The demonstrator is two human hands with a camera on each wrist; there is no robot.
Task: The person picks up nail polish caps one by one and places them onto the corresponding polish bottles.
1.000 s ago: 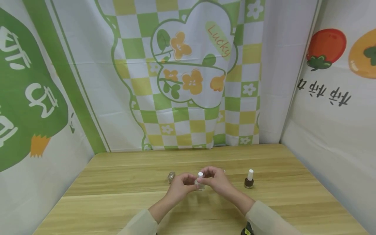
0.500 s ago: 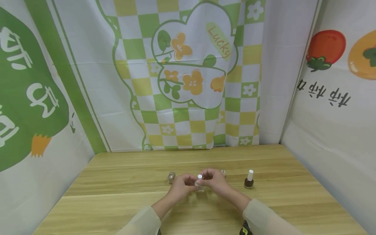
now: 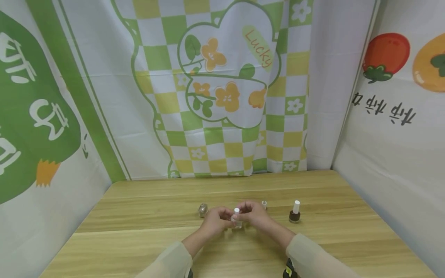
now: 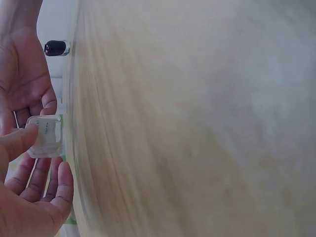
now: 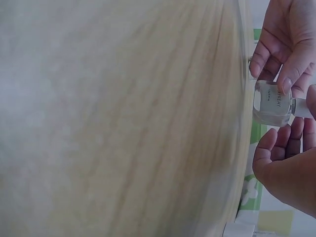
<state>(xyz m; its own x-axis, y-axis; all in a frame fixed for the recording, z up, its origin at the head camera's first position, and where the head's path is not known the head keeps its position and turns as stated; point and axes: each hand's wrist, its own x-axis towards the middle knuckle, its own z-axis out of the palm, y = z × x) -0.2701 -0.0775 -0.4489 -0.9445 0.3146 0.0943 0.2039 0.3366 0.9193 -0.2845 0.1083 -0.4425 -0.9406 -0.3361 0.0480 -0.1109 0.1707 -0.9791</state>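
A clear nail polish bottle [image 3: 237,224] with a white cap [image 3: 236,210] is held upright between both hands, just above or on the table; which, I cannot tell. My left hand [image 3: 217,221] grips the glass body, its thumb across the printed label, as the left wrist view shows on the bottle [image 4: 48,140]. With thumb and fingers, my right hand [image 3: 255,213] pinches the cap, partly hiding it. In the right wrist view the label of the bottle [image 5: 271,103] faces the camera, and the cap's end disappears behind the right thumb.
A dark nail polish bottle [image 3: 294,216] with a tall white cap stands to the right. Left of the hands is a small glittery bottle [image 3: 203,210]. A small white item [image 3: 264,204] shows behind the right hand. Printed curtains surround the wooden table [image 3: 146,216].
Both hands have lowered the bottle slightly while keeping their hold. The right hand has dropped a little, so the small white item behind it shows more.
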